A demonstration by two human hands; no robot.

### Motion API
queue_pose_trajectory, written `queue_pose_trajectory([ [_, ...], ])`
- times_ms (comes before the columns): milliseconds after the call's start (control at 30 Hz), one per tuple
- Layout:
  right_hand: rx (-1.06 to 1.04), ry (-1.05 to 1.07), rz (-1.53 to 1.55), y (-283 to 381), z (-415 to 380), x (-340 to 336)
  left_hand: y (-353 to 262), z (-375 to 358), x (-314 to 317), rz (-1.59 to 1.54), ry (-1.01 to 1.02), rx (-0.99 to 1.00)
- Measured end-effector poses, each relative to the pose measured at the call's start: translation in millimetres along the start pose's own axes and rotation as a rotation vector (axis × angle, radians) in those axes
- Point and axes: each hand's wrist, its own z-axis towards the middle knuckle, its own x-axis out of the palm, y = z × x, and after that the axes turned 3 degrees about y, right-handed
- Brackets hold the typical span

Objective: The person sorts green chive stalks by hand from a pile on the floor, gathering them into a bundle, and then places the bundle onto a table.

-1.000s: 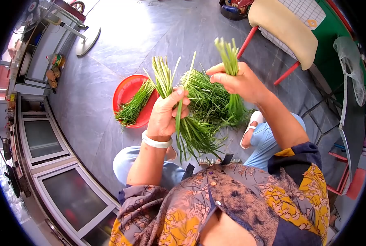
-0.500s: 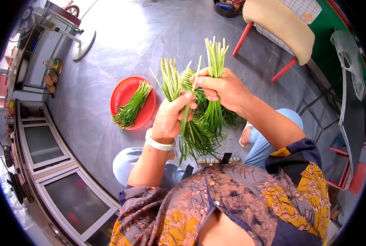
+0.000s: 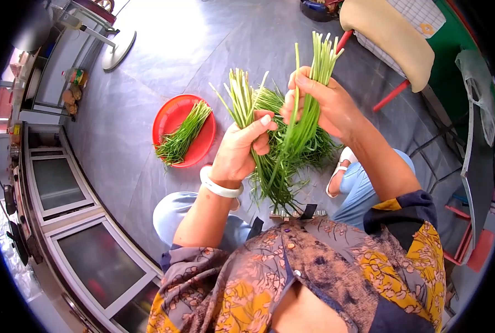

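Observation:
My left hand is closed around a bunch of garlic chives, pale stem ends up and dark leaves hanging below. To its upper right, my right hand grips a second bunch of garlic chives; one stalk stands a little apart at that bunch's left, by the thumb and fingertips. A loose pile of chives lies on the floor behind and beneath both hands. Left of the hands, a red plate on the floor holds another bundle of chives.
Cabinets with glass doors run along the left. A fan stand base is at the upper left. A red-legged chair with a cream cushion stands at the upper right, near a dark board. My knees are on both sides of the pile.
My right hand has moved up and right, away from my left hand, with its bunch. The single stalk that was between both hands is now at my right hand.

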Motion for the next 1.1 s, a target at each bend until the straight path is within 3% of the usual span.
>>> queue_pose_trajectory([
  [133,-0.034,0.072,-0.154,-5.0,-2.9,1.0,2.3,1.3,-0.7,0.021,0.018,0.007],
  [233,-0.099,0.056,-0.44,0.8,-4.4,16.4,3.5,2.3,2.5,0.084,0.018,0.011],
  [400,-0.092,-0.094,-0.459,-11.0,0.5,23.6,12.3,5.6,2.9,0.207,0.028,-0.011],
  [533,-0.012,-0.087,-0.329,-20.6,4.0,18.3,19.2,9.0,2.7,0.303,0.037,0.016],
  [733,-0.048,-0.15,-0.52,-22.4,5.8,11.7,25.3,11.7,3.2,0.444,0.016,0.035],
  [967,-0.142,-0.461,-0.393,16.5,5.7,2.2,19.8,8.2,-1.3,0.57,0.051,-0.029],
  [1100,-0.397,-0.5,-0.165,48.3,6.6,-41.8,16.4,0.2,-1.0,0.528,0.081,-0.093],
])
